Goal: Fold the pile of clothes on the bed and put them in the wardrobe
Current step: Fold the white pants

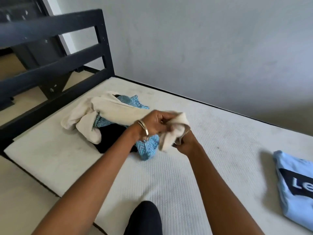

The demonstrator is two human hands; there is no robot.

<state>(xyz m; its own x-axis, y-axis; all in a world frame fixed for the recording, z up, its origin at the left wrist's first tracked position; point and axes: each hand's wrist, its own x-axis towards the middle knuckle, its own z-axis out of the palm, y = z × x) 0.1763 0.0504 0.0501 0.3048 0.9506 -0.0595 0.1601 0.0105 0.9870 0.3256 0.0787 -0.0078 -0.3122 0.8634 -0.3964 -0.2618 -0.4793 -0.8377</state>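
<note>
A pile of clothes lies on the white mattress (169,175): a cream garment (108,106) on top, a blue patterned cloth (147,150) and a black garment (110,138) under it. My left hand (155,122) grips one end of the cream garment, lifted above the pile. My right hand (184,141) pinches the same end from below, partly hidden by the fabric. The lifted end is blurred. A folded light blue T-shirt (291,189) with a dark logo lies flat at the right edge.
A black metal bed frame (55,48) with horizontal rails stands at the left end of the mattress. A pale grey wall (203,48) runs along the far side. My dark-clothed knee (144,217) rests on the near edge. Beige floor shows at left.
</note>
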